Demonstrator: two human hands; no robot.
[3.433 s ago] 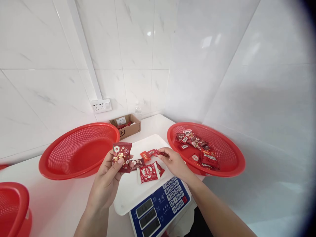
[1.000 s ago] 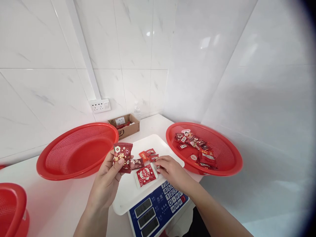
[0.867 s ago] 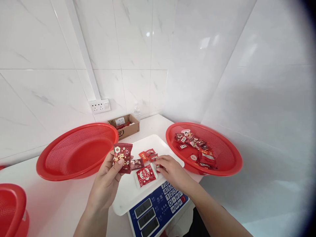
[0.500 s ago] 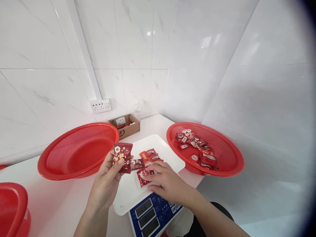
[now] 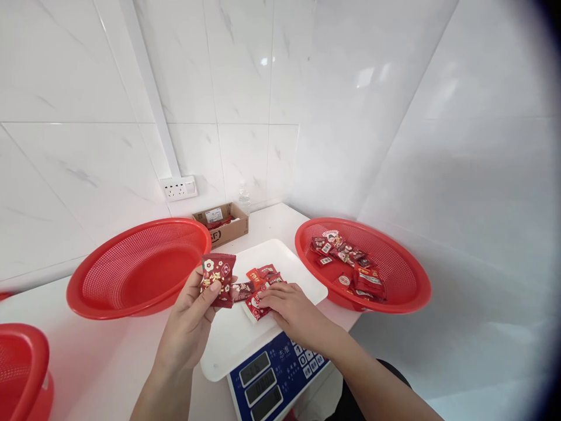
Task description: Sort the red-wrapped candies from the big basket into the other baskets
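Note:
My left hand [image 5: 193, 310] is closed on a dark red snack packet [image 5: 217, 280] with white flowers and gold lettering, held up over the left side of the white weighing tray [image 5: 232, 345]. On that tray, my right hand [image 5: 293, 310] has its fingers drawn together on a bright red snack packet [image 5: 258, 305], whose right end they cover. Close by lie a maroon packet [image 5: 242, 290], an orange-red packet [image 5: 254, 276] and other small red packets [image 5: 267, 271]. The tray sits on a blue scale [image 5: 287, 365] with displays and keys.
A red perforated basket [image 5: 368, 235] with several packets stands at the right. Another red basket [image 5: 144, 234] stands at the left, and part of a third [image 5: 30, 333] shows at lower left. A cardboard box [image 5: 230, 233] and a clear bottle [image 5: 244, 196] are near the tiled wall.
My right hand has shifted slightly away from me, and the bright red packet under its fingers has slid up and right toward the other packets. My left hand stays put with its packet.

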